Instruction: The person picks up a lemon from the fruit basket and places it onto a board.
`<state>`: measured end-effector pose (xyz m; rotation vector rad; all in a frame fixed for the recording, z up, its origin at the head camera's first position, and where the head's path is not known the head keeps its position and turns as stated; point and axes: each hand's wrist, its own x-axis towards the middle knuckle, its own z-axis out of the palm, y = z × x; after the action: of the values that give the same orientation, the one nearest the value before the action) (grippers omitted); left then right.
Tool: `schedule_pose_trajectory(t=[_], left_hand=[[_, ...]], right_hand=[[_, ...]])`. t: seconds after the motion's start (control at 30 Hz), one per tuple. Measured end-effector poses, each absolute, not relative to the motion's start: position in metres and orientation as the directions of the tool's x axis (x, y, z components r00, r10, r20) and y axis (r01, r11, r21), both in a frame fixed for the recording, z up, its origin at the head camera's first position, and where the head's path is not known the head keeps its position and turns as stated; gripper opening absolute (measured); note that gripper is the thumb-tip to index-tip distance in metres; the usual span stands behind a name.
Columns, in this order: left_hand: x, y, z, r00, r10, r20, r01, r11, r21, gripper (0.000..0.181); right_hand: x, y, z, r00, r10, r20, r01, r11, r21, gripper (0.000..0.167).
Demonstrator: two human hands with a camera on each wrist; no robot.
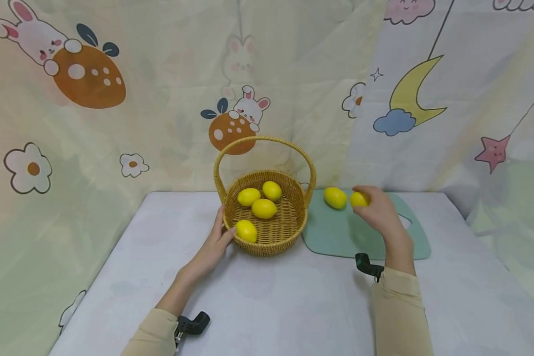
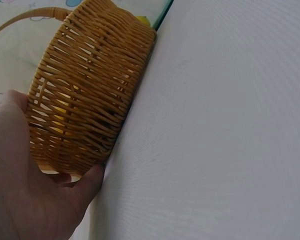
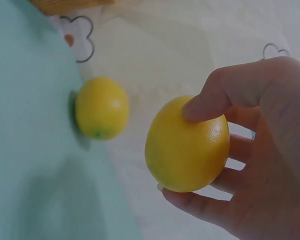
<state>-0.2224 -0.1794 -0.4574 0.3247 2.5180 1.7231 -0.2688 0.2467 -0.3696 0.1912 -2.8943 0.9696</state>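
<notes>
A round wicker basket (image 1: pixel 271 247) with a tall handle stands on the white table, several yellow lemons (image 1: pixel 264 209) inside it. At its near left side, my left hand (image 1: pixel 213 244) grips the woven wall; the left wrist view shows this hand (image 2: pixel 40 195) against the basket (image 2: pixel 90 85). My right hand (image 1: pixel 379 210) holds another lemon (image 3: pixel 185 147) between thumb and fingers, raised above a green cutting board (image 1: pixel 338 237). One more lemon (image 1: pixel 335 198) lies on the board's far left part, just left of the held one.
The cutting board has a handle slot (image 1: pixel 405 221) at its right end and lies close beside the basket. A patterned cloth backdrop (image 1: pixel 169 123) hangs behind the table (image 1: pixel 285 306). Black camera mounts (image 1: pixel 369 266) sit on both wrists.
</notes>
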Motion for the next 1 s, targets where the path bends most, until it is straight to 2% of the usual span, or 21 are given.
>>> schedule_pose_trajectory(t=[0.43, 0.77, 1.0], left_hand=[[-0.222, -0.18, -0.458, -0.975, 0.218, 0.05, 0.123, 0.333, 0.935, 0.074], [-0.223, -0.18, -0.459, -0.976, 0.211, 0.048, 0.118, 0.33, 0.937, 0.074], [-0.223, -0.181, -0.461, -0.976, 0.212, 0.051, 0.122, 0.339, 0.933, 0.074]], right_hand=[[-0.293, 0.259, -0.421, -0.992, -0.099, 0.073, -0.123, 0.807, -0.577, 0.062], [-0.297, 0.257, -0.425, -0.997, -0.055, 0.062, -0.082, 0.778, -0.624, 0.073], [-0.29, 0.256, -0.413, -0.997, -0.046, 0.061, -0.074, 0.774, -0.629, 0.067]])
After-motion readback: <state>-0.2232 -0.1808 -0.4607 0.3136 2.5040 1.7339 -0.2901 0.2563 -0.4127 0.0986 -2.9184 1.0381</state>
